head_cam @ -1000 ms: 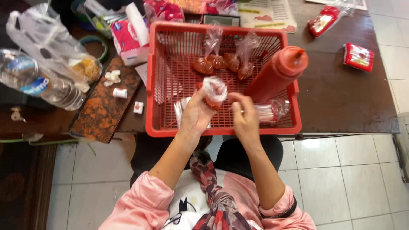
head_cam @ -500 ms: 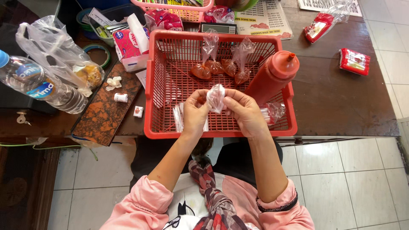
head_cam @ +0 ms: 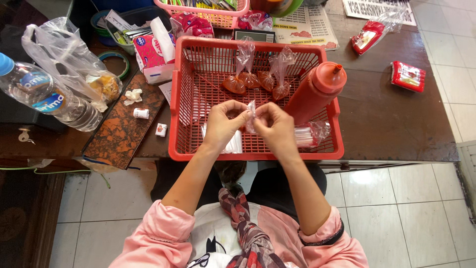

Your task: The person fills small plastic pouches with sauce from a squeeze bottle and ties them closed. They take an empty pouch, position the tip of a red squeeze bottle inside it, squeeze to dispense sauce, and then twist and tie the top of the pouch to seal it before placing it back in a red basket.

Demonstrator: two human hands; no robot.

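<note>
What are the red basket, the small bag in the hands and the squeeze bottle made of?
Basket: looks like moulded plastic, glossy red, open lattice walls.
Small bag: thin clear plastic film, crinkled and see-through, pinched by the left hand and right hand.
Squeeze bottle: probably soft plastic, smooth reddish, with a nozzle cap.

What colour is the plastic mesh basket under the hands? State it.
Red, seen best in the head view: the red plastic mesh basket.
</note>
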